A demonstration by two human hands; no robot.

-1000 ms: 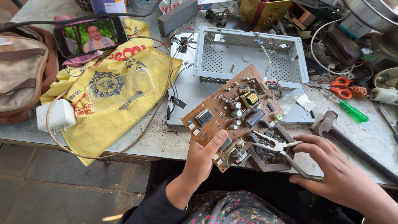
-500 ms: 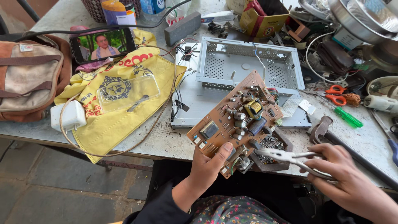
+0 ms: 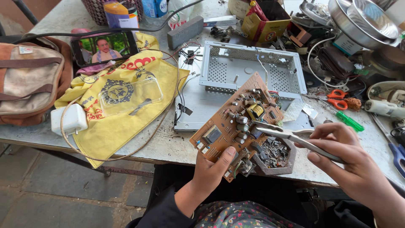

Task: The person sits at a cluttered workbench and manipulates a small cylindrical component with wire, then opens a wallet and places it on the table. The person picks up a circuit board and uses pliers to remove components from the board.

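Note:
My left hand (image 3: 213, 171) grips the lower edge of a brown circuit board (image 3: 236, 122), held tilted above the table's near edge. Capacitors, a yellow transformer and other parts stand on its face. My right hand (image 3: 348, 162) is shut on the handles of metal pliers (image 3: 291, 137), whose jaws reach left onto the components near the board's middle. Just below the board sits a small hexagonal brown dish (image 3: 276, 156) filled with loose removed parts.
A perforated metal chassis (image 3: 253, 69) lies behind the board. A yellow cloth (image 3: 122, 114) with a clear phone case, a white charger (image 3: 67, 120), a phone (image 3: 103, 46) playing video and a brown bag (image 3: 29, 84) are left. Scissors (image 3: 339, 99), a green screwdriver (image 3: 350, 121) and clutter are right.
The pliers have risen from below the board and swung left, so their jaws now reach the components at its middle. My left hand keeps its hold on the board.

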